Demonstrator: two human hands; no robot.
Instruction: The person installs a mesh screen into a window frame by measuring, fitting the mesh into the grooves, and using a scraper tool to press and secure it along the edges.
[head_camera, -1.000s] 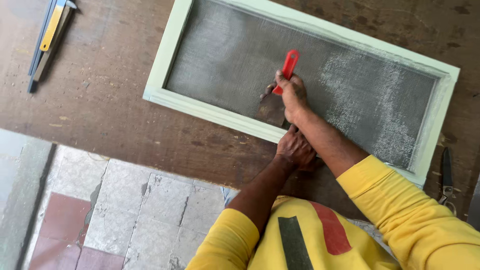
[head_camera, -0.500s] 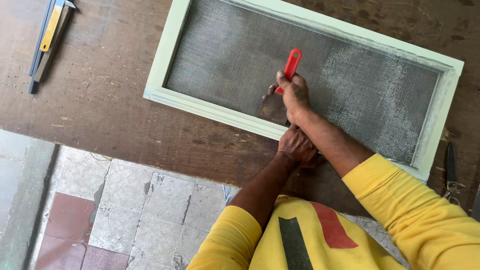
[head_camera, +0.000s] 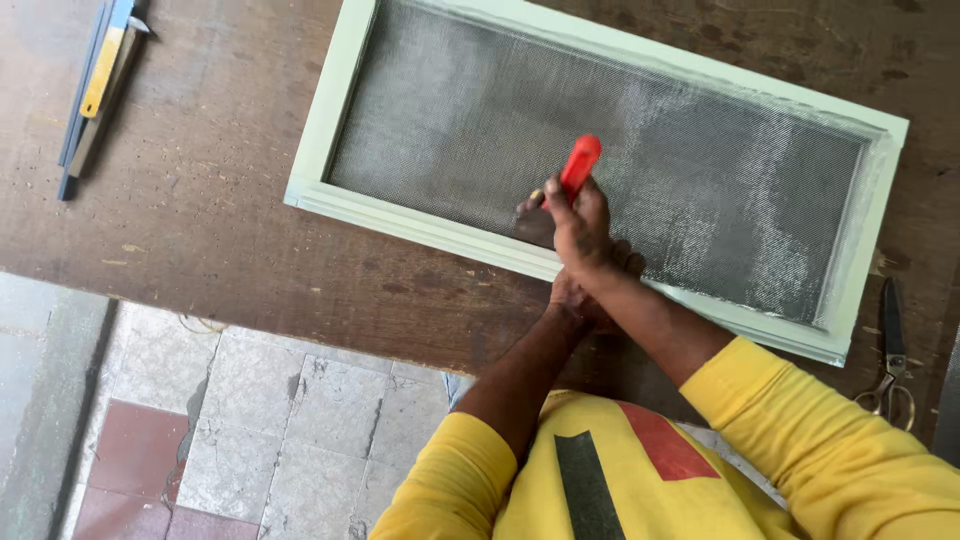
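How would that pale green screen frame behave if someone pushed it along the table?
The frame lies flat on the wooden table, so it would probably slide, not tip. Its moulded border looks stiff; the grey mesh likely flexes and dents if pressed.

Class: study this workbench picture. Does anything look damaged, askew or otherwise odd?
The mesh in the green frame looks patchy, with pale smears toward its right side. The frame lies askew to the table edge. Nothing looks spilled or broken.

Worn brown wooden workbench (head_camera: 220, 240), grey and red stone floor tiles (head_camera: 250, 440), soft daylight
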